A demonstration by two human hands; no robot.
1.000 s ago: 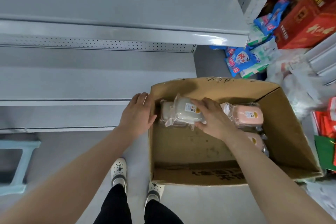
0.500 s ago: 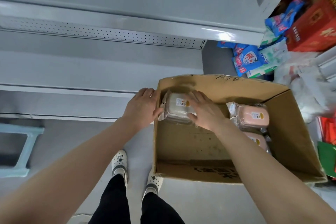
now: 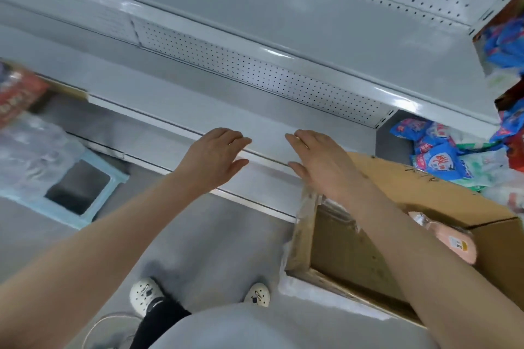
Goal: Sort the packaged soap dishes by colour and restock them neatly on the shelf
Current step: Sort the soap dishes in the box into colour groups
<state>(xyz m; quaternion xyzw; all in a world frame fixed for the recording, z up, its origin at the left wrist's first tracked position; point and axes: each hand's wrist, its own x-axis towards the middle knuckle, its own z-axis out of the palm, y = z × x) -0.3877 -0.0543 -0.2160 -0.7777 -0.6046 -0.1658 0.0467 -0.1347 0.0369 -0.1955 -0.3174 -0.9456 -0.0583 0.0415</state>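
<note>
My left hand (image 3: 215,159) and my right hand (image 3: 320,161) hover side by side over the front edge of the lower grey shelf (image 3: 198,116), fingers straight and pointing toward each other. Neither holds anything that I can see. The open cardboard box (image 3: 397,178) stands on the floor under my right forearm. One pink packaged soap dish (image 3: 450,241) lies inside it at the right. Crinkled clear plastic (image 3: 307,201) shows at the box's left wall just below my right wrist. The white packaged dish is out of sight.
Above runs an upper grey shelf (image 3: 283,22) with a perforated back panel. A light blue stool (image 3: 82,187) stands on the floor at the left, under a red package (image 3: 17,93). Blue and green packs (image 3: 436,156) are piled at the right. My feet (image 3: 147,295) are below.
Both hands rose from the box's left side to the lower shelf's front edge. The white packaged dish my right hand held is no longer visible. The view tilted upward and leftward.
</note>
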